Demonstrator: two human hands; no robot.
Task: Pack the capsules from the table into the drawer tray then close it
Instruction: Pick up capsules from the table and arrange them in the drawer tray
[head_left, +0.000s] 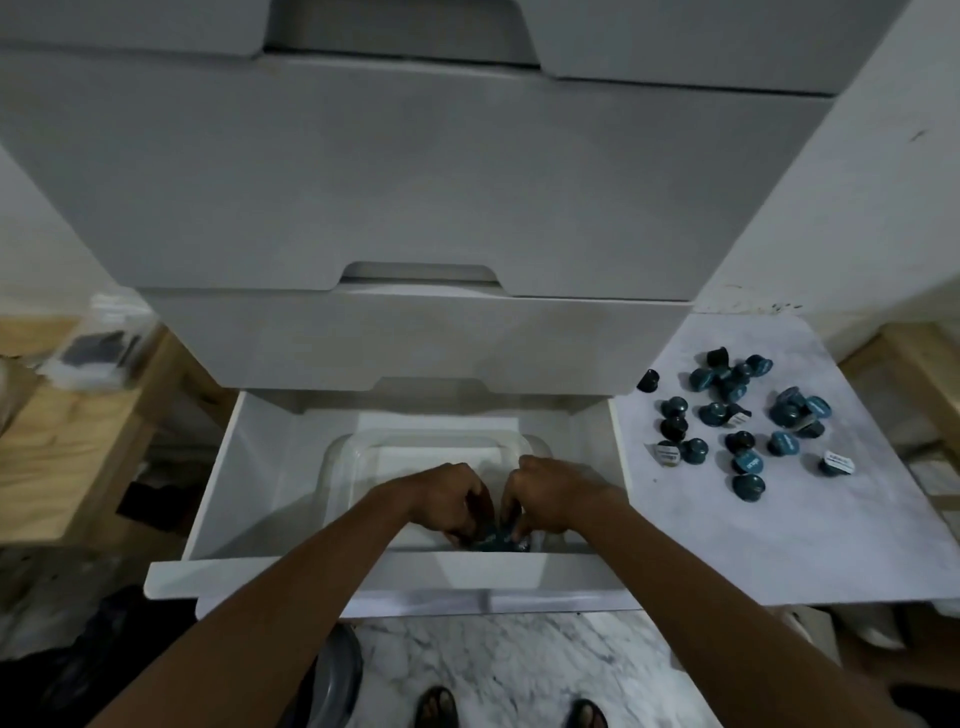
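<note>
The bottom drawer of a white cabinet is pulled open. Inside it sits a clear plastic tray. Both hands reach into the tray's near end. My left hand and my right hand are curled close together over dark teal capsules lying there, fingers closed around them. On the white table to the right of the drawer, several teal and black capsules lie scattered, some upside down showing labelled lids.
Two shut white drawers rise above the open one. A wooden shelf with a clear box stands at the left. A grey lid leans by the marble floor, and my sandalled feet show below.
</note>
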